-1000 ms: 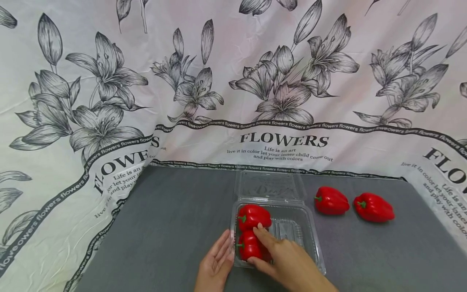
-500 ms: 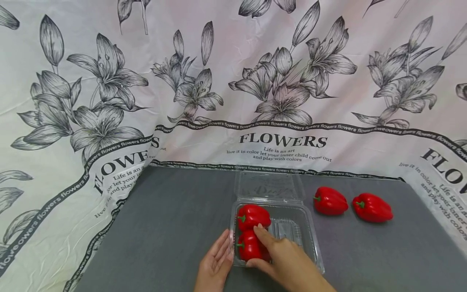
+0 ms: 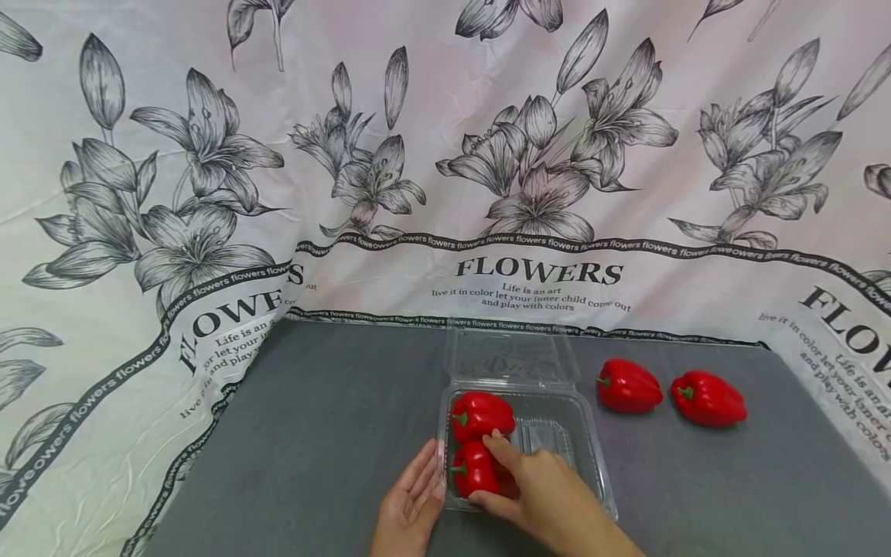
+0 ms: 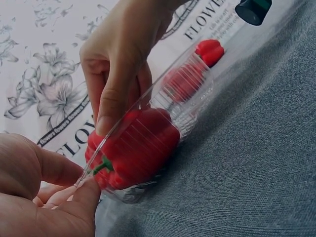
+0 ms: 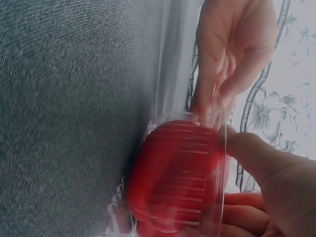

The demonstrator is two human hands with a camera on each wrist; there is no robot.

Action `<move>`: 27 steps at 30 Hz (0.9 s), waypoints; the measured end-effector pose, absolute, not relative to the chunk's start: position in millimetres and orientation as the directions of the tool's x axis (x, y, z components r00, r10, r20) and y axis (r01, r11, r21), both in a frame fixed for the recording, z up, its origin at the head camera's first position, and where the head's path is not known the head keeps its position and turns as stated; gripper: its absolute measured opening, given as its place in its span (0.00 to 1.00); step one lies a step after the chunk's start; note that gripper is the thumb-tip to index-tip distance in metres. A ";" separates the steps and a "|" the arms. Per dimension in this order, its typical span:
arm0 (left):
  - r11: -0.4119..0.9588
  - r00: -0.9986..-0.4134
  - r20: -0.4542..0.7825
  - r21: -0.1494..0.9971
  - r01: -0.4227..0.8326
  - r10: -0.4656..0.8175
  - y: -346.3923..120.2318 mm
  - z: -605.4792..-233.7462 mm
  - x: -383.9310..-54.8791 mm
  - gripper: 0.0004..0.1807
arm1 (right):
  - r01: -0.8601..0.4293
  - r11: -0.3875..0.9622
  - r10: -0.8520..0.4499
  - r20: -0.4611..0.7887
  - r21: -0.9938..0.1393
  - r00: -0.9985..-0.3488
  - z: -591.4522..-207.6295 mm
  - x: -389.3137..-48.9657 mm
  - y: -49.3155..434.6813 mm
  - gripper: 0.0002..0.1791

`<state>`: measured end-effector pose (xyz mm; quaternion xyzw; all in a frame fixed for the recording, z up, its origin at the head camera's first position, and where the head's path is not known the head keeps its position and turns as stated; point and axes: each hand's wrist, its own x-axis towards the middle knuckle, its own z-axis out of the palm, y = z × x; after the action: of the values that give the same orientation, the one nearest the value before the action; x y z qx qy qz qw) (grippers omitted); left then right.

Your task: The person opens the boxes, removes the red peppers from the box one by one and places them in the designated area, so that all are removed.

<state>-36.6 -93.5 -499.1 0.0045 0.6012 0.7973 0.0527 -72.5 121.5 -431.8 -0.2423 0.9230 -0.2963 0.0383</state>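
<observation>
A clear plastic clamshell container (image 3: 604, 464) lies open on the table, its lid (image 3: 511, 360) folded back. Two red bell peppers with green stems lie along its left side: a rear bell pepper (image 3: 483, 414) and a front bell pepper (image 3: 476, 468). My left hand (image 3: 409, 499) pinches the container's left rim between thumb and fingers, as the left wrist view shows. My right hand (image 3: 550, 491) reaches into the container and holds the front bell pepper (image 4: 143, 143) from above. In the right wrist view, the ribbed plastic wall covers this pepper, and the fingertips are partly hidden.
To the right of the container lie a red bell pepper (image 3: 629, 385) and, farther right, another red bell pepper (image 3: 710, 398). The grey tabletop (image 3: 313, 433) ends at a flower-printed cloth (image 3: 390, 278) behind. A small dark object (image 4: 253, 11) shows at the left wrist view's top edge.
Both hands keep their places on the container and the front pepper. The whole head view has shifted very slightly; nothing else has visibly moved.
</observation>
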 end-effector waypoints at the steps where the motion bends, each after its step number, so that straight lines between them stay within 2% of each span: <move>1: -0.272 -0.995 -0.054 0.959 -0.077 0.089 -93.3 -499.3 -36.4 0.36 | -0.424 0.698 -0.474 0.072 -0.577 -0.878 -432.4 -72.6 122.3 0.40; 8: -0.271 -0.995 -0.053 0.960 -0.074 0.081 -92.5 -498.7 -35.8 0.36 | -0.454 0.673 -0.480 0.121 -0.584 -0.869 -433.4 -73.5 124.1 0.37; 27: -0.263 -0.994 -0.061 0.961 -0.081 0.085 -93.5 -498.0 -36.1 0.35 | -0.402 0.696 -0.444 0.084 -0.595 -0.892 -430.5 -75.0 126.2 0.37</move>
<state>-36.1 -93.5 -498.0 0.0017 0.6049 0.7946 0.0525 -75.0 126.2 -430.5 -0.2299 0.9202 -0.3150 0.0333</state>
